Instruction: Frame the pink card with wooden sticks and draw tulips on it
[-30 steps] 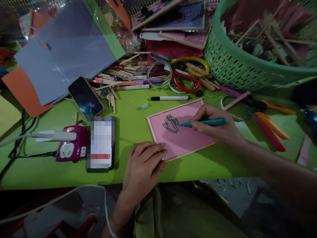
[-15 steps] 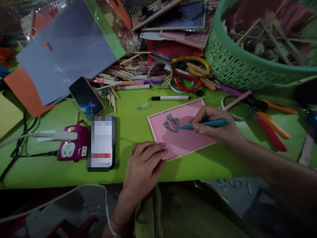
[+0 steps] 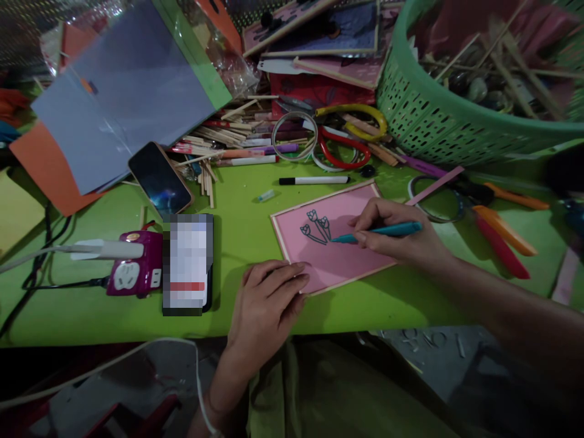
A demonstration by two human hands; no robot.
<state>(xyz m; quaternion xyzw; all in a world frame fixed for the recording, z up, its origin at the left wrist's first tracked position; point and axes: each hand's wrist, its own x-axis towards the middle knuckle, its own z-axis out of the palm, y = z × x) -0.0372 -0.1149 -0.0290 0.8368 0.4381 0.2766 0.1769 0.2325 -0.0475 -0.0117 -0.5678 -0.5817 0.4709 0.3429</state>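
A pink card (image 3: 337, 267) framed with thin wooden strips lies on the green table, bearing a dark outline drawing of three flowers with stems (image 3: 314, 225). My right hand (image 3: 392, 231) is closed around a teal marker pen (image 3: 396, 229), its tip touching the card by the lower ends of the stems. At the card's lower left corner rests my left hand (image 3: 269, 298), fingers stretched out over the frame's edge and the thumb partly hidden. A small pale-blue pen cap (image 3: 266, 196) and a white marker with a black cap (image 3: 314, 180) lie beyond the card.
Left stand a purple power adapter (image 3: 134, 264) and two phones, one dark (image 3: 160, 179), one lit (image 3: 187, 261). Behind are wooden sticks (image 3: 223, 134), a tape roll (image 3: 294, 136) and red-handled scissors (image 3: 344, 152). A green basket (image 3: 438, 128) and orange-red handles (image 3: 502, 243) are right.
The marker tip has shifted slightly down the card, near the base of the rightmost stem. My left hand stays in place.
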